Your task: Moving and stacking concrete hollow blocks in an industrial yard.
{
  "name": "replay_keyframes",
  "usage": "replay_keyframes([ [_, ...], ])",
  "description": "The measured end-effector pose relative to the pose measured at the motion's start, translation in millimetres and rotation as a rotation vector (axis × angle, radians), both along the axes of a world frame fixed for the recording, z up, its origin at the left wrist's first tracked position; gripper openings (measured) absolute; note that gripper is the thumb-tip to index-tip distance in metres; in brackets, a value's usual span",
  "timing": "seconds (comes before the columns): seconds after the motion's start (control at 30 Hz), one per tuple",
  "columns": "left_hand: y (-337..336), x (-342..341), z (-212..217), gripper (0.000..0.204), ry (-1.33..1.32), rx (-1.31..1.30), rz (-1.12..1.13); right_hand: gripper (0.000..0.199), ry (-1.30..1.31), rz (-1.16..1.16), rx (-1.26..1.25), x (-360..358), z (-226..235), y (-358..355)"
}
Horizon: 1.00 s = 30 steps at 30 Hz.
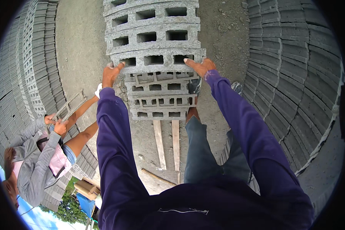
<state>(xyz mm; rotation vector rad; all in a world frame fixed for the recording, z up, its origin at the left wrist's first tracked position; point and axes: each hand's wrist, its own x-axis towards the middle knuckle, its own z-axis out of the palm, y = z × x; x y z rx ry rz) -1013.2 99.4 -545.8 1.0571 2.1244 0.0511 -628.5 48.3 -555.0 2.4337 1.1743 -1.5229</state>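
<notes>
A grey hollow concrete block [153, 68] lies across the near end of a row of similar blocks [151, 27], its rectangular holes facing up. At its left end my left hand [112, 73] grips it, thumb over the top edge. My right hand [202, 68] clasps the right end, with its thumb reaching toward the right-hand hole. Most of the fingers of both hands are hidden by the block. Just below it stand more blocks [155, 93], with ladder-like grey frames [161, 101] between them.
Wooden strips [160, 145] lie on the ground near my legs. To the left, another person [46, 153] holds a ladder-like frame [69, 106]. Tall block stacks [19, 73] line the left side. Roped grey stacks [291, 73] stand on the right.
</notes>
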Motion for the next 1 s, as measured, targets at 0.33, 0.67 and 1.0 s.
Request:
replay_keyframes([
  [0.33,-75,30,10,0.044,0.186,0.123,0.061,0.055,-0.021,-0.049,0.033,17,1,-24],
  [0.67,-219,147,167,0.034,-0.053,-0.045,0.025,0.048,-0.244,-0.100,-0.119,131,232,-187],
  [1.0,-129,322,405,0.036,-0.086,0.279,-0.692,0.049,-0.305,-0.696,0.060,201,483,-319],
])
